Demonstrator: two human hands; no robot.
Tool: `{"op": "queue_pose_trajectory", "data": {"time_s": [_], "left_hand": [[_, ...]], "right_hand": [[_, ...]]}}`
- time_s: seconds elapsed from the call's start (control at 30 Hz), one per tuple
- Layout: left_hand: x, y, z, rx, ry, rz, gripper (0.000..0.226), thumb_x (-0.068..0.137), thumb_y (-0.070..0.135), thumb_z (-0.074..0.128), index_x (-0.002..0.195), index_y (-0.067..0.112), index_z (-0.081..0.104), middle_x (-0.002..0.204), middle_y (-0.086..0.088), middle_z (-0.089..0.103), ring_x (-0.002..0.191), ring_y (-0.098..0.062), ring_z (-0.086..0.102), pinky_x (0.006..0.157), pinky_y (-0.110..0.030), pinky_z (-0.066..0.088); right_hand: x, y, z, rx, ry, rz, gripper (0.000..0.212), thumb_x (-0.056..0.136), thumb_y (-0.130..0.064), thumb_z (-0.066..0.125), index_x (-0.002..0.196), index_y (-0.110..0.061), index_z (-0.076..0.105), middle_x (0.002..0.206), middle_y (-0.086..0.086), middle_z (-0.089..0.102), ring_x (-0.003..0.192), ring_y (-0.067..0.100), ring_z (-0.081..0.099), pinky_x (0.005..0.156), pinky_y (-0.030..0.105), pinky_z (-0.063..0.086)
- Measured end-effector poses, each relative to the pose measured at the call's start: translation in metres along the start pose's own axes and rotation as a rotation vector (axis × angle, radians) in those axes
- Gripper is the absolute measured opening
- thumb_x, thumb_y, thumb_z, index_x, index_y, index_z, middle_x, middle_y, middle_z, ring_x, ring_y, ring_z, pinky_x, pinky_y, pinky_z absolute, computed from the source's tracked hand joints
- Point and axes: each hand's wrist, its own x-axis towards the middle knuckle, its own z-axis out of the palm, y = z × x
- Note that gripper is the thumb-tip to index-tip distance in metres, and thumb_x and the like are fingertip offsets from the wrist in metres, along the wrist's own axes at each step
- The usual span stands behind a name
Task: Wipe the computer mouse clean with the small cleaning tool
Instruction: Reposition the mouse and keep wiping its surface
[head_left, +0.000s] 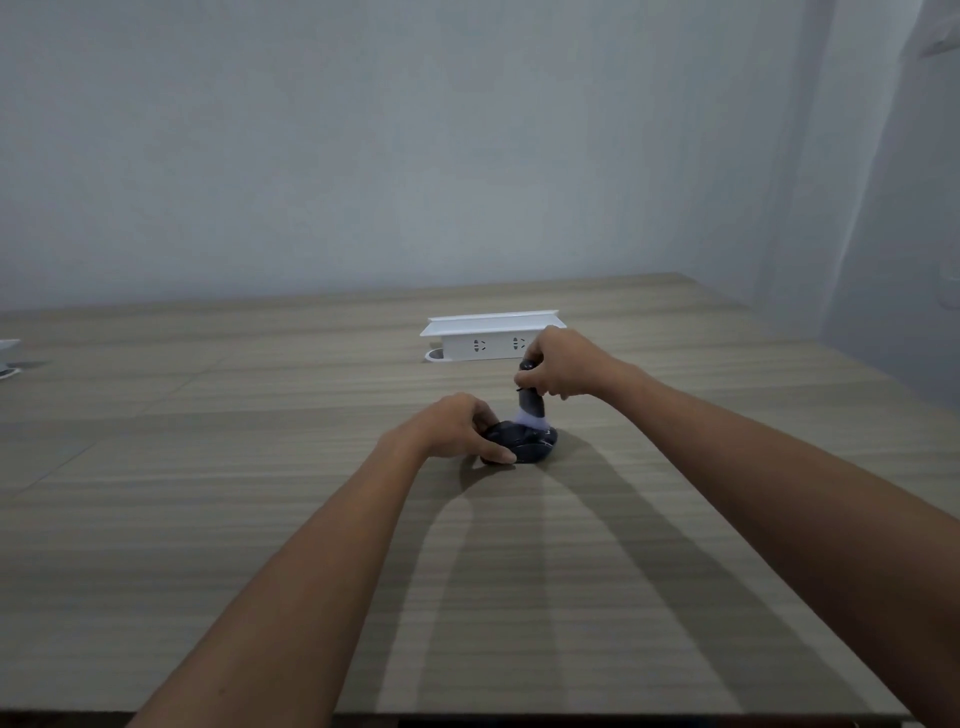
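Note:
A dark computer mouse lies on the wooden table in the middle of the head view. My left hand grips its left side, thumb along the near edge. My right hand holds a small dark cleaning brush upright by its handle. The brush's pale bristles press down on the top of the mouse. My left fingers hide part of the mouse's left flank.
A white pop-up power socket box stands just behind my right hand, its lid raised. Another white object shows at the table's far left edge. A grey wall runs behind the table, with a corner at the right.

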Motion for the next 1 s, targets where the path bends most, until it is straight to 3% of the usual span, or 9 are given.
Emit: {"op": "queue_pose_trajectory", "data": {"time_s": [0.1,0.17,0.43,0.6,0.83,1.0], "left_hand": [[0.0,0.001,0.002,-0.01,0.015,0.004,0.061,0.062,0.047,0.088,0.113,0.017,0.07,0.1,0.002,0.074,0.093,-0.015,0.069,0.087,-0.031,0.055],[0.001,0.001,0.002,-0.009,0.012,0.008,0.061,0.063,0.046,0.088,0.113,0.016,0.071,0.1,0.002,0.075,0.092,-0.014,0.069,0.085,-0.03,0.055],[0.001,0.0,0.001,0.007,0.013,0.016,0.057,0.063,0.046,0.087,0.109,0.016,0.072,0.096,0.001,0.076,0.09,-0.016,0.07,0.085,-0.033,0.056],[0.0,0.002,0.002,0.014,0.026,0.033,0.059,0.063,0.047,0.087,0.11,0.015,0.073,0.097,0.001,0.076,0.088,-0.013,0.069,0.085,-0.032,0.057],[0.001,0.001,0.006,0.047,0.079,0.016,0.055,0.062,0.05,0.087,0.104,0.016,0.073,0.096,-0.005,0.075,0.089,-0.021,0.068,0.084,-0.039,0.056],[0.001,0.003,0.008,0.025,0.092,-0.009,0.057,0.061,0.05,0.088,0.101,0.012,0.075,0.093,-0.005,0.076,0.09,-0.022,0.069,0.083,-0.041,0.057]], "right_hand": [[-0.002,0.009,-0.001,-0.142,-0.043,0.015,0.018,0.083,-0.014,0.07,0.076,0.003,0.073,0.067,0.011,0.068,0.05,0.021,0.059,0.04,0.02,0.041],[-0.002,0.012,0.002,-0.158,-0.044,0.006,0.02,0.085,-0.014,0.068,0.077,0.003,0.073,0.065,0.01,0.067,0.047,0.016,0.059,0.041,0.02,0.041],[-0.001,-0.003,0.002,0.063,-0.006,-0.009,0.021,0.085,-0.015,0.064,0.074,0.0,0.074,0.062,0.008,0.068,0.035,0.005,0.053,0.037,0.014,0.042],[-0.007,0.008,-0.004,-0.091,-0.04,0.024,0.019,0.085,-0.014,0.067,0.082,0.002,0.077,0.054,-0.001,0.061,0.041,0.011,0.055,0.035,0.016,0.042],[-0.008,-0.01,-0.004,0.082,-0.05,-0.039,0.018,0.085,-0.016,0.065,0.073,-0.009,0.076,0.061,0.005,0.069,0.044,0.014,0.058,0.04,0.015,0.044],[-0.011,-0.002,-0.004,-0.09,0.01,-0.025,0.017,0.082,-0.012,0.066,0.069,-0.003,0.071,0.058,0.007,0.064,0.049,0.021,0.058,0.039,0.021,0.042]]}}
